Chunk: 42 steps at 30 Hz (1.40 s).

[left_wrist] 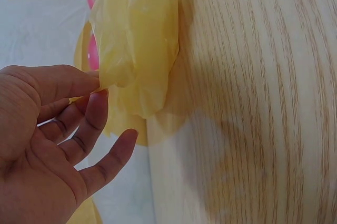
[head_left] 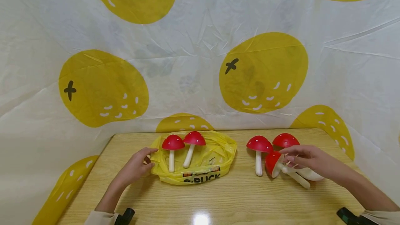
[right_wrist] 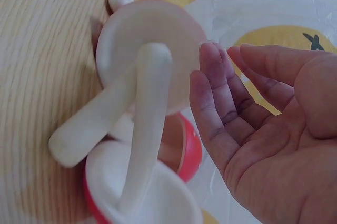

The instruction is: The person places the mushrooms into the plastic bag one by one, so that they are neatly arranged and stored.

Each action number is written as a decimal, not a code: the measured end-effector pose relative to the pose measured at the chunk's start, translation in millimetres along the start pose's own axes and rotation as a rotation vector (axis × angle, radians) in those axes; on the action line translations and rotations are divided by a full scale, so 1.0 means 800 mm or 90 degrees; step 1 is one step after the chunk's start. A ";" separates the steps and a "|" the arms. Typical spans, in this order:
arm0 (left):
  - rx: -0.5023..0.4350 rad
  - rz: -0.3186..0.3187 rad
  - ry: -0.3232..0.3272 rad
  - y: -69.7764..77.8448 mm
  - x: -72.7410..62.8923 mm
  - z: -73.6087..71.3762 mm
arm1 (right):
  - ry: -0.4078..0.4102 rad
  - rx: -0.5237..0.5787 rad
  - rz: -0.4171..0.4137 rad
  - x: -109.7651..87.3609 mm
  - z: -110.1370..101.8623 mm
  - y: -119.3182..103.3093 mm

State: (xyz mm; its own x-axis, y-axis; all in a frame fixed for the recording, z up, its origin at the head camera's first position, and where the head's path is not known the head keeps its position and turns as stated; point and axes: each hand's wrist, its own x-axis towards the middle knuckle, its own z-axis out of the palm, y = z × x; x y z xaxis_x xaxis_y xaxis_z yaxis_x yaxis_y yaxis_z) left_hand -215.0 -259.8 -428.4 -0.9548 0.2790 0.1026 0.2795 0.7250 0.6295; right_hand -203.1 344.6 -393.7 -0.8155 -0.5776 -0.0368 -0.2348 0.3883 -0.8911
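Observation:
A yellow plastic bag (head_left: 225, 155) lies spread on the table with its rim rolled up. Two red-capped toy mushrooms (head_left: 173, 142) with white stems lie in it. At the bag's left side, my left hand (head_left: 137, 166) pinches the rim between thumb and fingertip, as the left wrist view shows; the other fingers are spread. My right hand (head_left: 307, 157) hovers by a cluster of several more toy mushrooms (head_left: 259, 144) on the right, fingers relaxed and nothing between them. One tipped mushroom (right_wrist: 150, 103) shows its pale underside and stem close to those fingertips.
The wooden table (head_left: 200, 200) reaches back to a white cloth (head_left: 187, 79) printed with yellow fruit, which hangs behind and at both sides. Bare wood lies between the bag and the mushroom cluster.

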 end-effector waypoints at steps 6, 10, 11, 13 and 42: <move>-0.001 0.004 -0.002 -0.001 -0.001 -0.001 | 0.004 -0.011 0.016 -0.014 -0.009 0.009; -0.001 0.002 -0.003 -0.001 -0.001 -0.001 | 0.006 -0.012 0.021 -0.021 -0.013 0.016; -0.001 0.000 -0.002 -0.001 -0.001 -0.001 | 0.006 -0.011 0.022 -0.022 -0.013 0.017; -0.001 -0.004 -0.002 -0.001 -0.001 -0.001 | 0.004 -0.008 0.019 -0.024 -0.014 0.020; -0.007 -0.011 -0.008 -0.007 -0.001 0.000 | -0.043 0.096 0.119 -0.044 -0.022 0.050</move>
State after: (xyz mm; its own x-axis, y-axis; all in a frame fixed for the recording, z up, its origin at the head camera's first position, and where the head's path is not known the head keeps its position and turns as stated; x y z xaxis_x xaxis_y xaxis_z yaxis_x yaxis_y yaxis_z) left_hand -215.4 -264.1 -431.8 -0.9582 0.2742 0.0822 0.2618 0.7232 0.6391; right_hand -193.2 393.0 -419.8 -0.7986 -0.5547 -0.2336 0.0028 0.3847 -0.9231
